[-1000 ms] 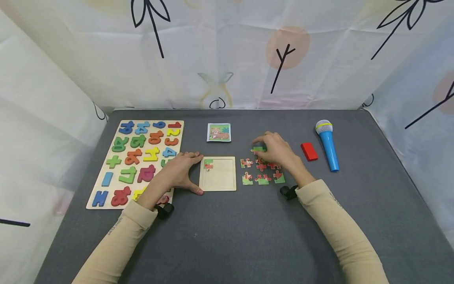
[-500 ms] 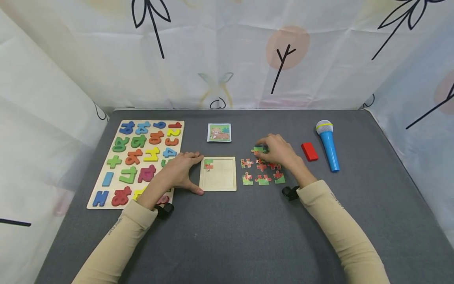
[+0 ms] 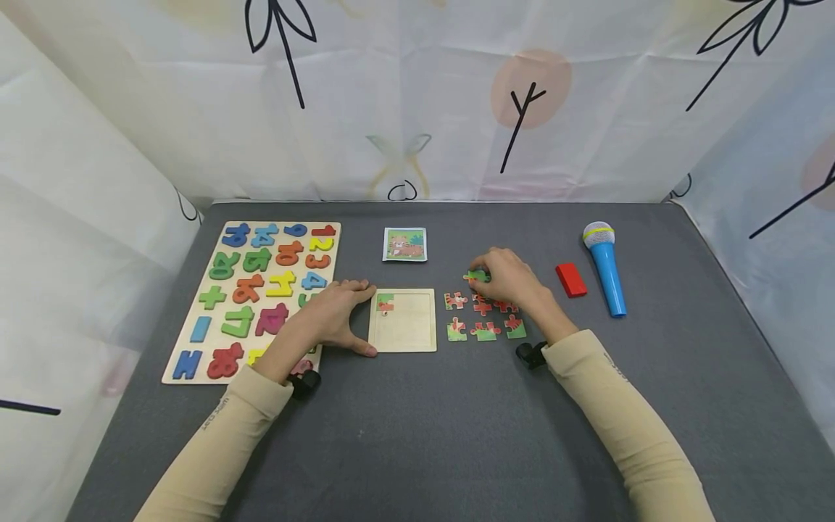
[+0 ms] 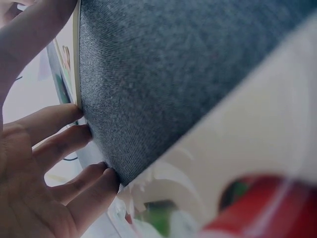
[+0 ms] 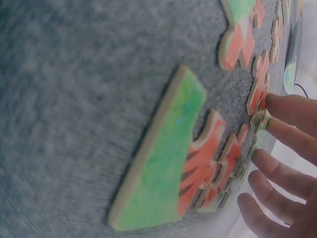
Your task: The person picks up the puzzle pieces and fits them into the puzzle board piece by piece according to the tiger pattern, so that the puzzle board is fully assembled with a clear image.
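My left hand [image 3: 334, 315] spreads against the tray's edge [image 3: 372, 326]; my right hand [image 3: 509, 279] pinches a puzzle piece [image 3: 475, 276]; the board [image 3: 251, 343] shows "1".

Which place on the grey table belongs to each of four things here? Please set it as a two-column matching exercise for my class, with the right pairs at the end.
Column one
1. Small square pale wooden puzzle tray
2. Red rectangular block
3. Blue toy microphone with a grey head
4. Large pale wooden board with coloured letters and numbers

Column two
A. Farthest right of the four
B. Farthest left of the four
C. Touched at its left edge by the left hand
D. Between the loose red-and-green puzzle pieces and a blue thing

Pairs: 1-C, 2-D, 3-A, 4-B
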Available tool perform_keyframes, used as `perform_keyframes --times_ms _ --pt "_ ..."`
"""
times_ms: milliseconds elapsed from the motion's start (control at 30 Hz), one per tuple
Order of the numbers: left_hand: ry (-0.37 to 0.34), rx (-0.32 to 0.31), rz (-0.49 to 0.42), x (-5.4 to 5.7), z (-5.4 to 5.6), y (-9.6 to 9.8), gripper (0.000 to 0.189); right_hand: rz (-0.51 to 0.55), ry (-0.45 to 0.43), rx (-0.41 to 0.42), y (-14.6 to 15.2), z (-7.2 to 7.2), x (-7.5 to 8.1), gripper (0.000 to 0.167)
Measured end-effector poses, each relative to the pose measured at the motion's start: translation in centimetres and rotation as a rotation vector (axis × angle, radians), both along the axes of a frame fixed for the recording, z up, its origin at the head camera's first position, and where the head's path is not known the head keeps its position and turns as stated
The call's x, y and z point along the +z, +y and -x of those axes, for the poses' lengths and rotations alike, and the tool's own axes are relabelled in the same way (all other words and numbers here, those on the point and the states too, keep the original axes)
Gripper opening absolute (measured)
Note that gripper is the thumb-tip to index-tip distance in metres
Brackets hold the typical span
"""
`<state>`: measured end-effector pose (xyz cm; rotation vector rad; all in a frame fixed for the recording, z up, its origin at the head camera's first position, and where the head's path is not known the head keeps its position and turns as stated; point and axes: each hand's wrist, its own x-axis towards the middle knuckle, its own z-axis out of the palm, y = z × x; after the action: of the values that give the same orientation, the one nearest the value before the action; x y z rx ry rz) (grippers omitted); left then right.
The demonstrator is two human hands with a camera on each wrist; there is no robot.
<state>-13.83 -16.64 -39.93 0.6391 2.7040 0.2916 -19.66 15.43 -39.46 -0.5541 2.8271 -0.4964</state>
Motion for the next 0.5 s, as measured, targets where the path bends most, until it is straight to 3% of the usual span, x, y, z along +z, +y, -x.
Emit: perform_keyframes --times_ms 267,500 --pt "0.01 0.007 -0.004 -0.02 -0.1 0.03 0.115 -0.047 0.079 0.082 0.06 0.03 -0.3 0.028" --pt "0.005 0.023 -0.002 -0.1 -0.17 0.05 0.115 -0.079 0.089 0.083 0.03 -0.01 -0.28 0.027"
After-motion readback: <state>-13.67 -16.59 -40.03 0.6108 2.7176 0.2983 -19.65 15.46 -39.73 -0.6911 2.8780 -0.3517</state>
